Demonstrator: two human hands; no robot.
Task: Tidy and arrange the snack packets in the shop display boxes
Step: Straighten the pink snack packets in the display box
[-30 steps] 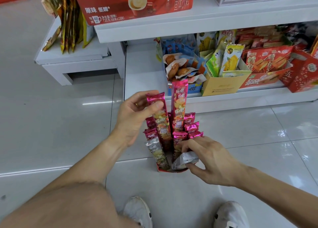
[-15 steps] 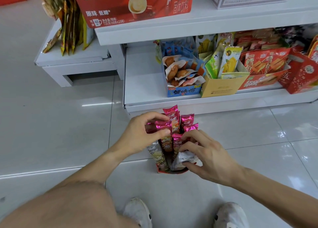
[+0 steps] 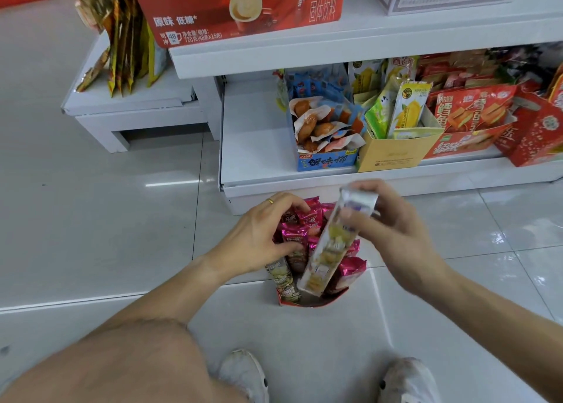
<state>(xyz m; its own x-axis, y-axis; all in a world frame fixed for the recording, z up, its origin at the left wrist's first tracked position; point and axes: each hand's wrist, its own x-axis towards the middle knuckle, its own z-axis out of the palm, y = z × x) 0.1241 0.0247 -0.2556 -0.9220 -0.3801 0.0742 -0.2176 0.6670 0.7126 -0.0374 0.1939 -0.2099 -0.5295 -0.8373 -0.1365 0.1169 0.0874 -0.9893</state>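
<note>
A small red display box (image 3: 313, 301) stands on the tiled floor in front of me, packed with upright pink snack packets (image 3: 350, 267). My left hand (image 3: 265, 238) grips the tops of the pink packets at the box's left side, thumb at the front and fingers curled over the back. My right hand (image 3: 387, 229) pinches the top end of a long silver packet (image 3: 327, 250) and holds it tilted, its lower end down in the box. Another silver packet (image 3: 281, 279) leans at the box's front left corner.
A low white shelf (image 3: 253, 146) runs just behind the box, bearing a blue box of sausage snacks (image 3: 327, 160), a yellow box (image 3: 393, 156) and red boxes (image 3: 472, 122). A large red coffee carton (image 3: 237, 6) sits on the shelf above. My shoes (image 3: 243, 375) are near the bottom edge.
My right hand has lifted the silver packet from the box's front up to a tilted, raised position. My left hand has pushed the tall pink packets down and now holds their tops.
</note>
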